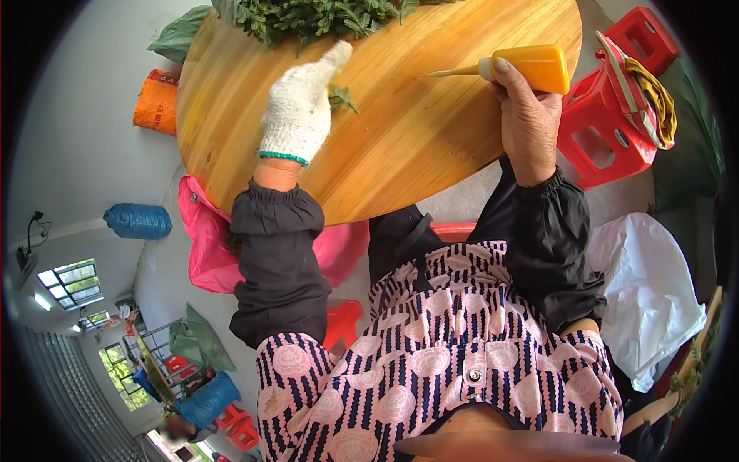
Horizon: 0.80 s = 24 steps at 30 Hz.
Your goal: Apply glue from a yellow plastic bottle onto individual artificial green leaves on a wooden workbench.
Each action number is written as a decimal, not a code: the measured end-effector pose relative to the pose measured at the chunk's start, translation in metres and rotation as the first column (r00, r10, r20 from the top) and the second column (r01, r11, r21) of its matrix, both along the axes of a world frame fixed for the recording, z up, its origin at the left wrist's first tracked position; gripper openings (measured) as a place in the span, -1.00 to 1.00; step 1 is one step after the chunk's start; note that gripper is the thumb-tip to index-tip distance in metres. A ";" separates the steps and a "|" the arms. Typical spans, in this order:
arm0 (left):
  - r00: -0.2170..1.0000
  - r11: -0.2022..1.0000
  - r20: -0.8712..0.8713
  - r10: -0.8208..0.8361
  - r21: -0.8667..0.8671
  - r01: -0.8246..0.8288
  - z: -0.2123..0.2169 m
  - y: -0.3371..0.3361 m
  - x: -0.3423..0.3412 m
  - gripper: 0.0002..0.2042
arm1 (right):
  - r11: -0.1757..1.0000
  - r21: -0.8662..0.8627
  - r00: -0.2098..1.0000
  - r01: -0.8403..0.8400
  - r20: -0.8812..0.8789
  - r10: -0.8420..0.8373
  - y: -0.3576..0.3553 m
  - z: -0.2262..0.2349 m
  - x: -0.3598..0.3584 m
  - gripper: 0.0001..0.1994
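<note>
My left hand (299, 105), in a white knit glove with a green cuff edge, is over the left half of the round wooden table (400, 146). Its fingers are curled, and a small green artificial sprig (342, 98) sticks out from them; the grip itself is partly hidden. At the table's right side, my bare right hand (531, 115) is wrapped round a yellow squeeze bottle (540, 68). The bottle lies level in the hand, its long thin nozzle pointing left over the wood. A gap separates the nozzle tip from the sprig.
A pile of green artificial foliage (308, 19) covers the table's far edge. Red plastic stools (608, 131) stand at the right, with cloth on one. A pink bag (204, 239) hangs below the table's left edge; a white plastic bag (647, 285) is at my right.
</note>
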<state>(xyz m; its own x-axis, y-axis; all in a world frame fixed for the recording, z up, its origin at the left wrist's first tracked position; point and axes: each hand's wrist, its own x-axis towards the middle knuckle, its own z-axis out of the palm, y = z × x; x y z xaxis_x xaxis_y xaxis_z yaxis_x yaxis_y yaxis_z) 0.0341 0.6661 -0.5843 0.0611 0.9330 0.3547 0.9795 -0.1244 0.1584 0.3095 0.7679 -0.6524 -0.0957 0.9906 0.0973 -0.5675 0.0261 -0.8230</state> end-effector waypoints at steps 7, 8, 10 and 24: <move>0.716 0.860 0.656 0.238 0.200 -0.469 -0.022 -0.017 0.013 -0.55 | 0.999 0.038 0.999 0.005 0.046 -0.007 -0.003 0.007 -0.006 -0.74; 0.670 0.875 0.685 0.285 0.100 -0.474 -0.026 -0.016 0.020 -0.53 | 0.999 0.040 0.999 0.009 0.034 -0.010 -0.004 0.008 -0.007 -0.74; 0.745 0.863 0.579 0.331 0.134 -0.487 -0.036 -0.014 0.035 -0.49 | 0.999 0.038 1.000 0.002 0.026 -0.003 -0.005 0.009 -0.008 -0.75; 0.819 0.890 0.438 0.370 0.087 -0.449 -0.063 -0.021 0.049 -0.23 | 0.929 0.225 0.956 -0.294 0.065 0.287 -0.028 0.027 -0.049 -0.69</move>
